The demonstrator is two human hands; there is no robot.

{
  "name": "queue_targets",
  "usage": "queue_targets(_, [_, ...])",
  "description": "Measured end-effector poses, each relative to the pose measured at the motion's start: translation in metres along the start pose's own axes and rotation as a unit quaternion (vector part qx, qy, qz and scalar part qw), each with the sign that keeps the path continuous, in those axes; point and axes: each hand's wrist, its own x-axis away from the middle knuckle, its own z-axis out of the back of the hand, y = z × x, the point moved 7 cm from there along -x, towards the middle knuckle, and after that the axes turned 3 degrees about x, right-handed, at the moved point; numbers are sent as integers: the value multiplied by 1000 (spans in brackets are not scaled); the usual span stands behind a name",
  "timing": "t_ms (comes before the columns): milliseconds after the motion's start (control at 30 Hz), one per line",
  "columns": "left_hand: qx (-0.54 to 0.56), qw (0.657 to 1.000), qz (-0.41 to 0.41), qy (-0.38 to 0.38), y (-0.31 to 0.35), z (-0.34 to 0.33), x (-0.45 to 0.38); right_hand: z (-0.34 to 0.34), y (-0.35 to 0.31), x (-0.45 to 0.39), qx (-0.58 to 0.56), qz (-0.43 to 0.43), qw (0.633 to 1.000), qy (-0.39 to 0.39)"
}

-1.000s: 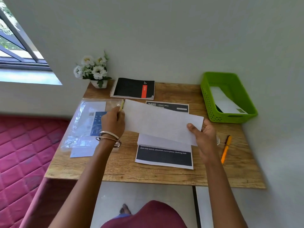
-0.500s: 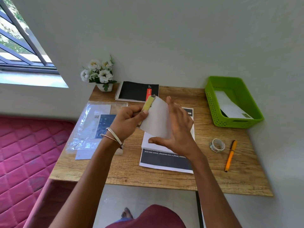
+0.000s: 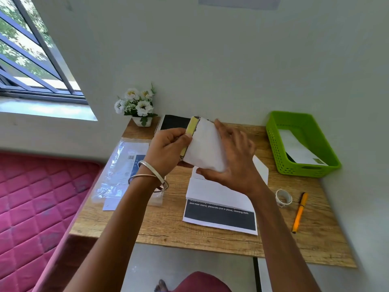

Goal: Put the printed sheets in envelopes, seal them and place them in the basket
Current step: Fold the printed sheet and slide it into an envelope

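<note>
Sealing step judged in hand: envelope [image 3: 207,147] held above desk [image 3: 168,226], well left of green basket [image 3: 273,144]. Yellow strip [image 3: 190,135] at flap edge pinched by left hand [image 3: 168,152]; envelope body clasped by right hand [image 3: 235,159]. Next move judged: strip peeled off, flap pressed shut. Printed sheets [image 3: 221,218] lie on desk below envelope; one envelope [image 3: 299,148] already in basket.

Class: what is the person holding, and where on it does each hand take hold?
A white envelope: left hand pinches its yellow-striped flap end, right hand grips the other end.
</note>
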Motion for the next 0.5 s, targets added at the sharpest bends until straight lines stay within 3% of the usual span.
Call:
queue_targets(100, [-69,997,-26,0,3,4,-4,-4,-1,1,-28,-15,999,-39])
queue_targets(200, [-176,982,-74,7,9,10,-9,2,1,-1,-153,-55,985,-50])
queue_targets(300, [-261,953,-148,29,24,12,-14,12,9,-7,-305,-97,947,-8])
queue_targets(400, [-210,959,-153,114,28,18,-15,15,13,-12,-389,-136,911,21])
queue_targets(467, [-239,942,-150,183,26,17,-10,14,14,-12,-460,-164,871,45])
queue_targets(500, [-249,942,-128,182,23,12,-7,15,14,-12,-489,-177,852,60])
